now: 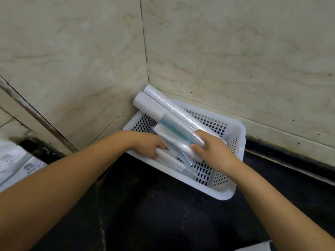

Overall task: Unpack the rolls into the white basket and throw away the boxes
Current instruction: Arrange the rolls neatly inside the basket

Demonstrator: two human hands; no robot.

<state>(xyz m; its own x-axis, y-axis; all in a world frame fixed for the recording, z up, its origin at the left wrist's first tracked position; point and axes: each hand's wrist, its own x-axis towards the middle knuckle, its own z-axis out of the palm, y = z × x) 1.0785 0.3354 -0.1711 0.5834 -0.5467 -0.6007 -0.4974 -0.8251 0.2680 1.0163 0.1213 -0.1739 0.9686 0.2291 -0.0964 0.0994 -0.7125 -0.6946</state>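
A white perforated basket [233,127] sits on the dark counter, pushed into the tiled wall corner. Several rolls lie in it. Two long ones stick out over its far left rim: a plain white roll [148,104] with a teal band lower down, and a shiny clear-film roll [168,104] beside it. My right hand [212,151] is closed around the lower end of these long rolls. My left hand [150,145] reaches over the basket's near left rim and grips a thinner white roll [170,160] lying low inside the basket.
Printed white packaging [16,160] lies at the left edge on the counter. A white object [257,248] shows at the bottom edge. Marbled wall tiles close off the back and the left. The dark counter [163,205] stretches toward me.
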